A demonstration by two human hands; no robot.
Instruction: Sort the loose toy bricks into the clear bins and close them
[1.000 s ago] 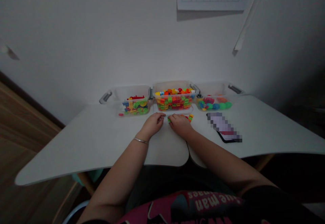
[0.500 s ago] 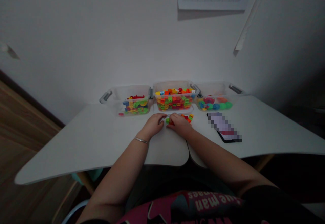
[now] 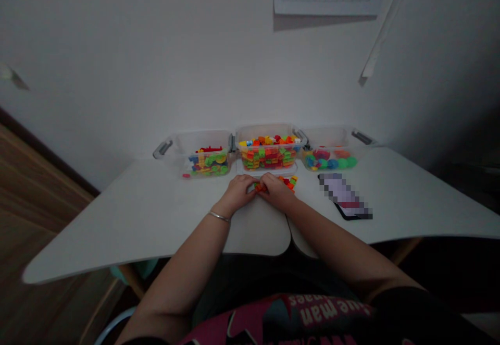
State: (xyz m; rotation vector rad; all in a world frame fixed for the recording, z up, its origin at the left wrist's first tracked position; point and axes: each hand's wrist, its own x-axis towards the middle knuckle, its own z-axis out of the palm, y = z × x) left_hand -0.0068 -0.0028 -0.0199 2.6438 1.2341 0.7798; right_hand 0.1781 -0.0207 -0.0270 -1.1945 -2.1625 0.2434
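Both my hands meet over the white table, just in front of the middle bin. My left hand (image 3: 239,191) has its thumb and fingers closed on the left end of some small toy building bricks (image 3: 260,187), red, orange and green. From the other side my right hand (image 3: 275,189) pinches the same bricks, hiding much of them. Beyond its knuckles, more bricks (image 3: 291,182) in yellow, orange, red and green lie on the table; whether they join the held ones I cannot tell.
A clear bin (image 3: 267,157) heaped with bricks stands in the middle at the back. Another bin (image 3: 205,165) of coloured pieces is left of it, and a third bin (image 3: 330,160) stands right. A phone (image 3: 346,196) lies right of my hands on the table (image 3: 156,220).
My left hand has closed in to the right, from open beside the bricks to gripping their left end. My right hand keeps its hold with hardly any movement.
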